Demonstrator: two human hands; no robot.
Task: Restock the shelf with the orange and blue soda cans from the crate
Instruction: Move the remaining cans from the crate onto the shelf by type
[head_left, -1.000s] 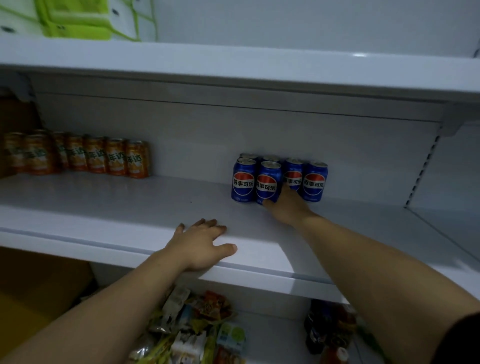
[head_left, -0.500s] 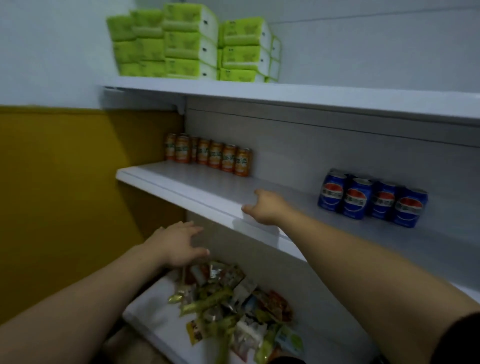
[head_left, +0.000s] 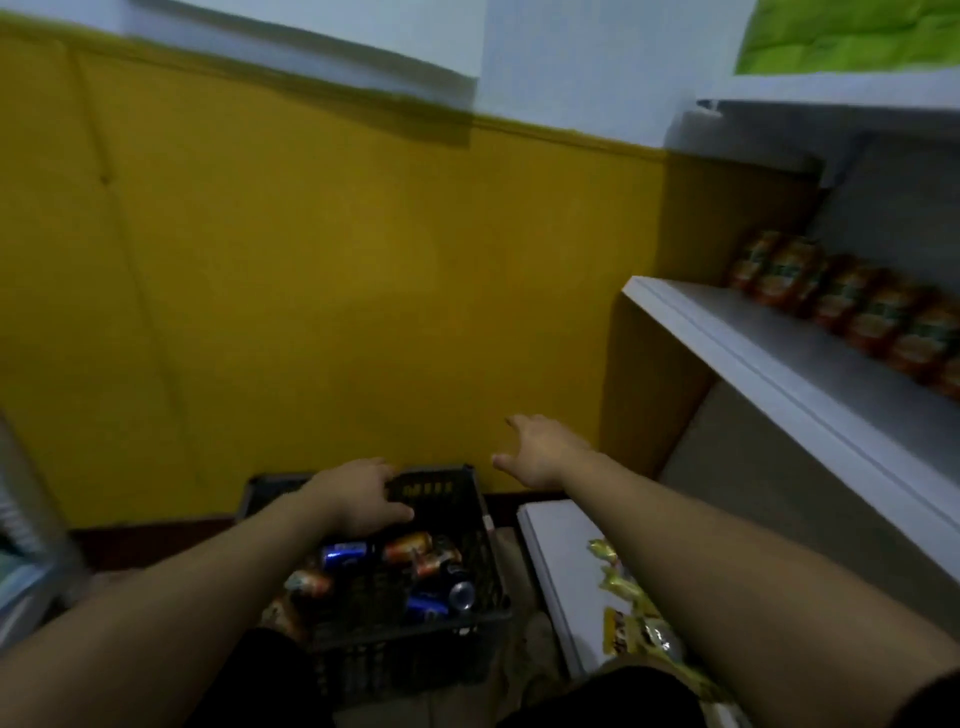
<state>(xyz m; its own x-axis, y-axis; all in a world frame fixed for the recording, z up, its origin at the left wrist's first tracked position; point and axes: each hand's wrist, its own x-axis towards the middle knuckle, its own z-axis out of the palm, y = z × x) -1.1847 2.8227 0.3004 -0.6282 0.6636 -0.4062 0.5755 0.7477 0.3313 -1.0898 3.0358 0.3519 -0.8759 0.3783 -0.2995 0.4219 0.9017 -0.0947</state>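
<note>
A black plastic crate (head_left: 470, 525) stands on the floor below me, with several orange and blue soda cans lying loose inside, among them a blue can (head_left: 344, 554) and an orange can (head_left: 409, 544). My left hand (head_left: 358, 498) hovers over the crate's far side, fingers relaxed and holding nothing. Further right, my right hand (head_left: 540, 451) is spread open in the air beyond the crate's right edge. A row of orange cans (head_left: 852, 306) stands at the back of the white shelf (head_left: 769, 364) on the right. The blue cans on the shelf are out of view.
A yellow wall (head_left: 322, 291) fills the space behind the crate. A lower white shelf (head_left: 556, 571) to the crate's right carries snack packets (head_left: 631, 618). Green packs (head_left: 852, 36) sit on the top shelf. A pale blurred object (head_left: 26, 551) is at the left edge.
The view has swung left and down from the shelf to the crate. Both hands left the shelf; the left now hangs over the crate and the right has come off the shelf edge.
</note>
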